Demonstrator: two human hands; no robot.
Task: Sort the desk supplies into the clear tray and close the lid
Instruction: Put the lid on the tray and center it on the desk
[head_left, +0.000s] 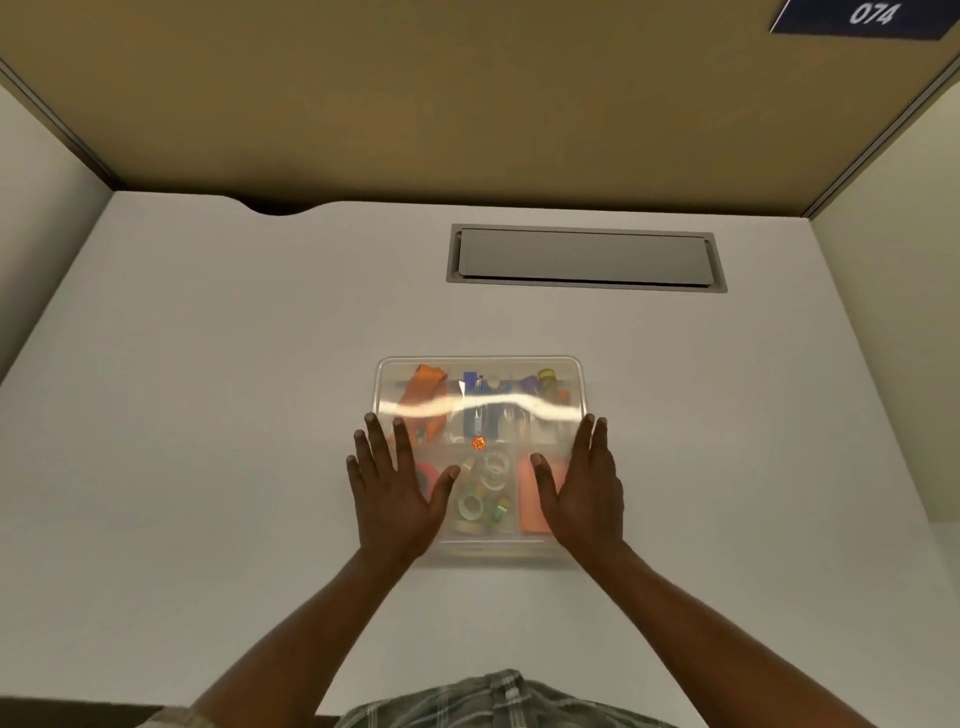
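Note:
A clear tray (480, 364) sits in the middle of the white desk, and its clear lid (498, 402) lies flat on top of it. Through the lid I see an orange item (423, 387), blue and purple items (472, 384), rolls of tape (491, 475) and an orange pad (530, 499). My left hand (397, 486) lies flat, fingers spread, on the lid's near left part. My right hand (587, 486) rests flat on the near right edge. Neither hand holds anything.
The white desk (208, 389) has a grey cable hatch (584, 258) set into it behind the tray. Tan partition walls (467, 104) close the back and sides. A blue sign reading 074 (872, 15) hangs at the top right.

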